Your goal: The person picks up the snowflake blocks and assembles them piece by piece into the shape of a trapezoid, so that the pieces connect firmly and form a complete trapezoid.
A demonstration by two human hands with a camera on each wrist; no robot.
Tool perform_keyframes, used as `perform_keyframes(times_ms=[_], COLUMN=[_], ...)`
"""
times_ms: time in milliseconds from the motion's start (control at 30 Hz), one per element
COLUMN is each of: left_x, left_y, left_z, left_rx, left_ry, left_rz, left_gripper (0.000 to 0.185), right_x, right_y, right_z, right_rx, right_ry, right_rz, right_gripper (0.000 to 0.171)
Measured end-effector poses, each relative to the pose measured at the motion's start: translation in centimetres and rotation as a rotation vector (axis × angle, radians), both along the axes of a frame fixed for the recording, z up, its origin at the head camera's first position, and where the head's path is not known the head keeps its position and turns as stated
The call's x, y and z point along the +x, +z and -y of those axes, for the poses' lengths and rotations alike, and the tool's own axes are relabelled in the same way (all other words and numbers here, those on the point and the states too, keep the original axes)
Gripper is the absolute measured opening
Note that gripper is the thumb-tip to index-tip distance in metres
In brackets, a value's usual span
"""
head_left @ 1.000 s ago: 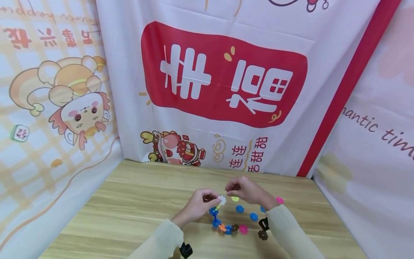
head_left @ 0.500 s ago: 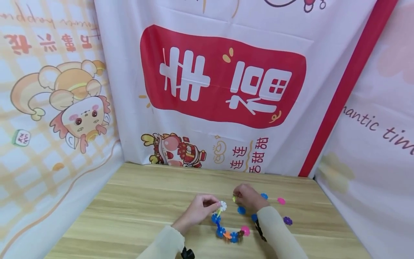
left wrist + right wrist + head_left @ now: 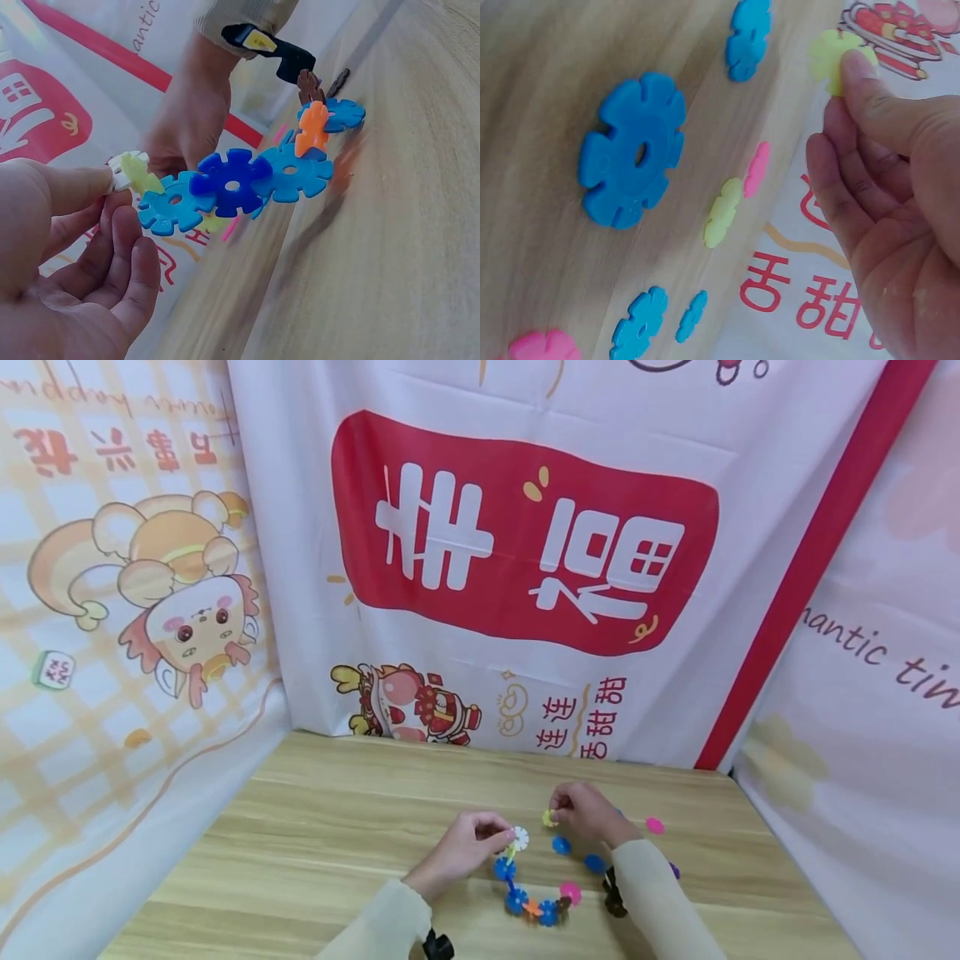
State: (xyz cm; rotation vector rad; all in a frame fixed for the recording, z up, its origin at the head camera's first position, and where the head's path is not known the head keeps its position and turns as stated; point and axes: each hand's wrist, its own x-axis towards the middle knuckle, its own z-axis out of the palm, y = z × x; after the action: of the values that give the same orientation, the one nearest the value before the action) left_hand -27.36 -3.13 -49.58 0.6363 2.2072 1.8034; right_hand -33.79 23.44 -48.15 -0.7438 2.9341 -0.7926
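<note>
Hands apart — left hand (image 3: pixel 459 849) pinches chain (image 3: pixel 525 893), right hand (image 3: pixel 588 814) yellow disc (image 3: pixel 549 817).

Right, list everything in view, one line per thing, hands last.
Chain of joined snowflake discs: one, mostly blue with orange, brown and pink pieces, curving on the table, its white end disc lifted.
Yellow disc: one, pinched in the right hand.
Loose blue discs: at least two, lying flat by the right hand.
Loose pink disc: one, right of the right hand.
Table: one, light wood.
Printed cloth backdrops: white, red and orange, behind and at both sides.
Sleeves: two, cream.
Left hand: pinches the chain's white end.
Right hand: pinches the yellow disc.
</note>
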Motion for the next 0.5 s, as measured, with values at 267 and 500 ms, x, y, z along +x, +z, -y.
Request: perform_keyframes(times_ms=[267, 500], left_x=[-0.5, -0.3], left_y=[-0.2, -0.6], left_z=[0.2, 0.2], left_rx=[-0.035, -0.041], left_ry=[-0.011, -0.028], left_rz=[-0.008, 0.001], left_gripper=[0.021, 0.018], right_x=[1.8, 4.3], right_y=[2.1, 2.5], right_z=[0.2, 0.8], right_rx=[-0.112, -0.198], right_ry=[0.084, 0.203], right_rz=[-0.023, -0.125], right_gripper=[0.009, 0.007])
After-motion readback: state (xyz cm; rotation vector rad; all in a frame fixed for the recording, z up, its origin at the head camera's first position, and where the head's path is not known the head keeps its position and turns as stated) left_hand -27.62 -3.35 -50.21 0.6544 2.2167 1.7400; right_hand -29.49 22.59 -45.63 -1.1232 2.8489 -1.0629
